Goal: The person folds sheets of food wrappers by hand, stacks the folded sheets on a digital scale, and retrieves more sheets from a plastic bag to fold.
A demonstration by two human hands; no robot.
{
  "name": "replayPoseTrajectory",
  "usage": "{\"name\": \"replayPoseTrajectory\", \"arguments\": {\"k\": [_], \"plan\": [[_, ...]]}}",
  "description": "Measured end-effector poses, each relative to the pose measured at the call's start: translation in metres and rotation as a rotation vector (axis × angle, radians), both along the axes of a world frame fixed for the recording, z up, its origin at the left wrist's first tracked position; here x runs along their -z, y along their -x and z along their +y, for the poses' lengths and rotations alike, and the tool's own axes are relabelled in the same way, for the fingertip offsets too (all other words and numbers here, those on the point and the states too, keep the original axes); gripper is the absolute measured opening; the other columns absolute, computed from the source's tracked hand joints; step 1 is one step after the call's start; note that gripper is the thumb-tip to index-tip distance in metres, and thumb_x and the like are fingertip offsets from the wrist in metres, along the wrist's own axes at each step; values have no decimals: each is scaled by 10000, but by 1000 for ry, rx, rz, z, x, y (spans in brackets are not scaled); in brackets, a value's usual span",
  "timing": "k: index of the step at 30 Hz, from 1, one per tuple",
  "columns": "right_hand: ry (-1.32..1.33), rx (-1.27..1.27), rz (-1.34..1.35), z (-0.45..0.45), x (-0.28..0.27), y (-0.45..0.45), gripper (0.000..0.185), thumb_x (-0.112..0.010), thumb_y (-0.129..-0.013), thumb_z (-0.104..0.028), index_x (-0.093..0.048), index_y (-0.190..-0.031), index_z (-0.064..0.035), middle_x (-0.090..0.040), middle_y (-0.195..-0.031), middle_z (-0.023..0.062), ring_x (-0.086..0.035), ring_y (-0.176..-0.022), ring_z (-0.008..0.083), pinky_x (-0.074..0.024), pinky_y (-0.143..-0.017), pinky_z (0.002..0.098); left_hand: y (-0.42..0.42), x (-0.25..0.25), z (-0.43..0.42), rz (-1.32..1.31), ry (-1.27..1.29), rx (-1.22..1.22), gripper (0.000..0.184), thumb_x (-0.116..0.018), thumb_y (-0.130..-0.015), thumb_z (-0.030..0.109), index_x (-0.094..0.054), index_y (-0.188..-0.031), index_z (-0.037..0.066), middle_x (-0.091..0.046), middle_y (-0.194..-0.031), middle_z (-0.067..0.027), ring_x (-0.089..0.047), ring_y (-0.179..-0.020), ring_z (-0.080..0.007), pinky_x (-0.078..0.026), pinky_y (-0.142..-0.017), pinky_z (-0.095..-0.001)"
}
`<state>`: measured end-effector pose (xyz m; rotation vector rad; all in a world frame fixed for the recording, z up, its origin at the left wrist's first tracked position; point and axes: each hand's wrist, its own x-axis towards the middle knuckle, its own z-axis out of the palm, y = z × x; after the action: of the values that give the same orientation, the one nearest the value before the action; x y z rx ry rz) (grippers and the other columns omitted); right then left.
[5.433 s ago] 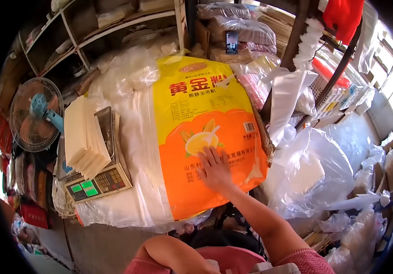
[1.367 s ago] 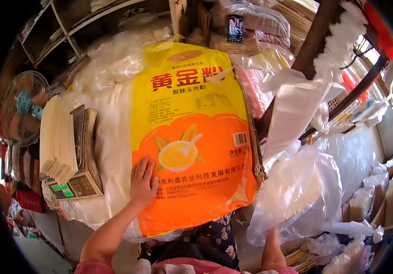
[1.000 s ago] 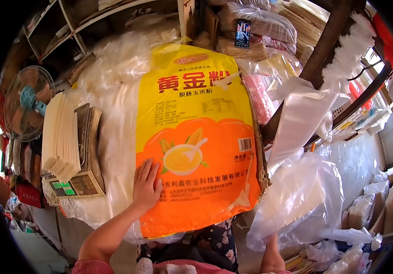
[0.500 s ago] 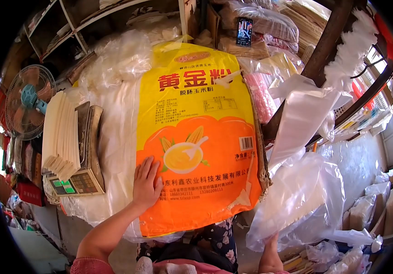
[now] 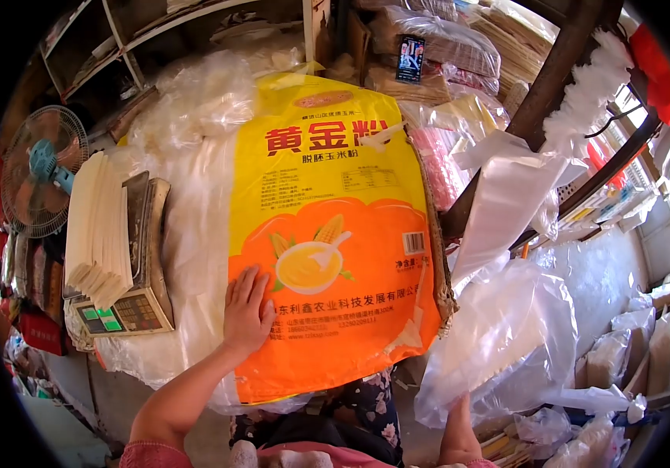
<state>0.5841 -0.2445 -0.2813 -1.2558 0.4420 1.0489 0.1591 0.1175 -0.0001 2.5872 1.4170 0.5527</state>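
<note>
A yellow and orange corn-flour sack [image 5: 335, 210] with printed Chinese characters and a bowl picture lies flat over a pile covered in clear plastic. My left hand [image 5: 247, 312] rests palm down on its lower left part, fingers stretched out, just left of the bowl picture. On the right, a large clear plastic bag [image 5: 506, 335] with something pale and flat in it spreads out low beside the pile. My right hand [image 5: 459, 407] grips this bag's lower edge, its fingers mostly hidden by the plastic.
Left of the sack, pale strips [image 5: 99, 234] are stacked on a digital scale [image 5: 128, 313], with a fan [image 5: 46, 168] behind. A phone [image 5: 410, 58] stands at the back. A dark post [image 5: 549, 86] rises at right, with a white plastic sheet [image 5: 502, 203] hanging by it. Bagged packs [image 5: 611, 359] stand far right.
The whole view has shifted slightly to the left. My left hand stays flat on the sack, and my right hand stays at the plastic bag's edge.
</note>
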Motion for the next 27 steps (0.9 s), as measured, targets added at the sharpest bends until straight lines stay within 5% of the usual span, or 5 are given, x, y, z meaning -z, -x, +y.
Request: {"name": "replayPoseTrajectory", "arguments": {"k": [16,25,27], "plan": [[-150,31,36,-12,-12,17,333,-566,-905,-274,-587,-1097,-2,-644,-903,136,-647,-769,272,-541,-601,390,-1,-1,0,18,-3,-5,486,-491,-895,187,-435,-1352,29,-356,-1451,-168,-330,-1348,-325,-233,-1119,-475],[-15,-7,-35,-12,-21,-11,341,-547,-912,-247,-570,-1163,-17,-645,-1044,129,-658,-905,264,-565,-679,380,1,2,0,7,-31,5,481,-488,-902,189,-433,-1347,16,-354,-1447,-171,-327,-1348,-326,-233,-1117,-478],[85,-10,-65,-1,-39,-14,297,-549,-883,-294,-610,-1053,-57,-655,-930,91,-651,-802,236,-540,-617,354,0,1,0,9,-23,3,480,-489,-901,188,-434,-1347,18,-352,-1447,-171,-324,-1349,-326,-236,-1116,-478]]}}
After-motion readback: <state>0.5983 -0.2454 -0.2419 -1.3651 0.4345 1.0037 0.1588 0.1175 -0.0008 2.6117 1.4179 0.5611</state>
